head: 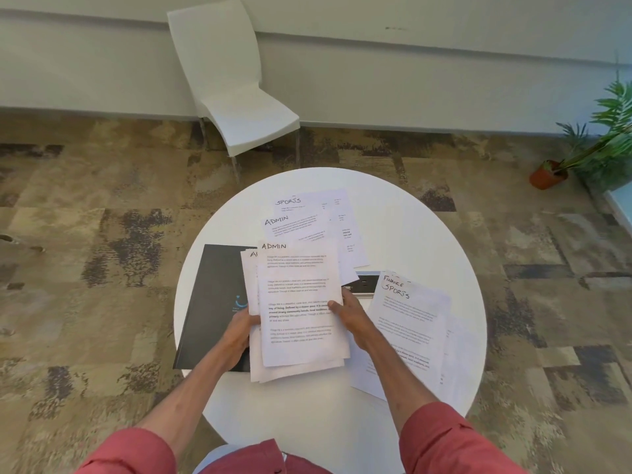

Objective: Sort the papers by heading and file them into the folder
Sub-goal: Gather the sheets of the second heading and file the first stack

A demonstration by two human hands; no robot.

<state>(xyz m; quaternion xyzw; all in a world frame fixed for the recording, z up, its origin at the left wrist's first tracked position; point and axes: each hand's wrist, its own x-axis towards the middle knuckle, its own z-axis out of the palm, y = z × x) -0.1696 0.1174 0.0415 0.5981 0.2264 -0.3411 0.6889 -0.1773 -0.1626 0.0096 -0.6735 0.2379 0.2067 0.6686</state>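
Partly over the black folder (212, 302), left hand (241, 331) and right hand (354, 318), each grip clamped on white, loosely fanned ADMIN-headed papers (297, 340)

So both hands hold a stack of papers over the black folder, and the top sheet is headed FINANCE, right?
Not quite. The head view shows the top sheet headed ADMIN, not FINANCE; the left hand and right hand do hold the stack over the folder.

folder (212, 302) left on table (427, 234) | papers (407, 323) right | chair (236, 87) behind
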